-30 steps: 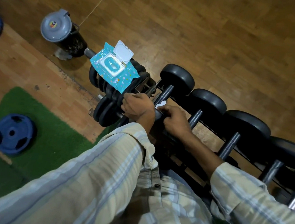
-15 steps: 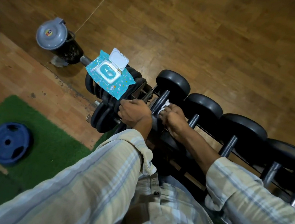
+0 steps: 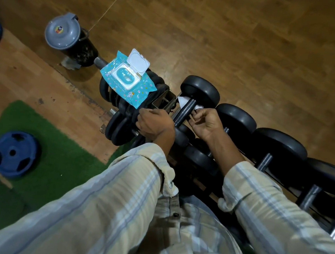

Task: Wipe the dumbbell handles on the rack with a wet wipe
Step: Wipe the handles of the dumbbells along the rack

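Note:
A row of black dumbbells lies on the rack. The leftmost dumbbell has a dark metal handle. A white wet wipe is wrapped around that handle near its far head, and my right hand is shut on it. My left hand rests closed on the rack's left end beside the handle; what it grips is hidden. A teal wipe pack with its white lid flipped up lies on stacked black plates.
More dumbbells run to the right along the rack. A grey-lidded black bin stands on the wooden floor at the left. A blue weight plate lies on green turf at the lower left.
My right hand has slid the wipe up the handle from its near end toward the far head. My left hand stayed on the rack's end.

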The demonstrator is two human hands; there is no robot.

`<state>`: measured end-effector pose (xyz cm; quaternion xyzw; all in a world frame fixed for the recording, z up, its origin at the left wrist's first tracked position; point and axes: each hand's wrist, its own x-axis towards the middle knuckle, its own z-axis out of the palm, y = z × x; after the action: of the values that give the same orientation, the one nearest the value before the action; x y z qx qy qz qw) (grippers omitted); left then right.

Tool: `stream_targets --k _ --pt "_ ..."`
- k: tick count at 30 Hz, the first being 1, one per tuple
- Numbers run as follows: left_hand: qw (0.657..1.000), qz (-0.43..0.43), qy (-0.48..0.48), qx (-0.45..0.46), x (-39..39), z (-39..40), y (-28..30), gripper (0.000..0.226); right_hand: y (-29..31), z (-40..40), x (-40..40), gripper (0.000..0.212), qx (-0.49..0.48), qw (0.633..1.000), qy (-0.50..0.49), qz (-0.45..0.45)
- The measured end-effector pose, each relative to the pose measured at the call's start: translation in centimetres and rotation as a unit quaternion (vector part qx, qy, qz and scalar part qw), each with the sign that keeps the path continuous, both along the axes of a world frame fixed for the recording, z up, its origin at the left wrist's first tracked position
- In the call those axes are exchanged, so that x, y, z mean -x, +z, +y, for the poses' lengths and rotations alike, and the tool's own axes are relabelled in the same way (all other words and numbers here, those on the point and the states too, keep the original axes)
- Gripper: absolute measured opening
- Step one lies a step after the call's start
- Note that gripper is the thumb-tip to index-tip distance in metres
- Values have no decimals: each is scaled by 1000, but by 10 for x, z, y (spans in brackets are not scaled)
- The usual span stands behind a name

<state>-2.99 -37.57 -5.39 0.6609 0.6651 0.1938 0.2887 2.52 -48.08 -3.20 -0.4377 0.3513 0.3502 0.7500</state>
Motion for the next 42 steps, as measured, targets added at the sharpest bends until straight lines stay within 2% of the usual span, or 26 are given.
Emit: stream_targets --k 2,6,8,11,14,16,20,25,27,31,35,39,42 --pt "1000 -6 1 -7 0 0 1 19 -15 -2 6 22 -6 999 32 -21" --pt "1000 -3 -1 -2 0 0 1 20 -6 -3 21 44 96 989 93 -65" --pt "1000 -3 1 -1 0 0 1 22 -9 -5 30 58 145 969 155 -125" --pt "1000 -4 1 4 0 0 0 21 -18 -13 47 77 185 905 310 -223" --pt "1000 -6 1 3 0 0 1 22 -6 -20 54 82 275 803 444 -286" --pt "1000 -4 0 5 0 1 1 24 1 -23 58 81 295 756 488 -320" --pt "1000 -4 0 12 0 1 2 21 0 -25 56 80 322 717 505 -357" --pt "1000 -7 3 9 0 1 2 19 -11 -30 40 89 336 691 485 -416" --pt "1000 -11 4 5 0 0 2 20 -10 -29 30 92 346 669 492 -436" --pt "1000 -15 8 11 1 0 3 17 -16 -29 22 96 389 587 526 -477" --pt "1000 -16 7 13 1 0 4 17 -31 -32 22 98 440 478 563 -511" --pt "1000 -14 6 10 1 0 3 17 -25 -26 19 97 454 414 585 -529" --pt "1000 -13 5 10 1 -1 4 18 -19 -13 4 92 481 349 604 -532"
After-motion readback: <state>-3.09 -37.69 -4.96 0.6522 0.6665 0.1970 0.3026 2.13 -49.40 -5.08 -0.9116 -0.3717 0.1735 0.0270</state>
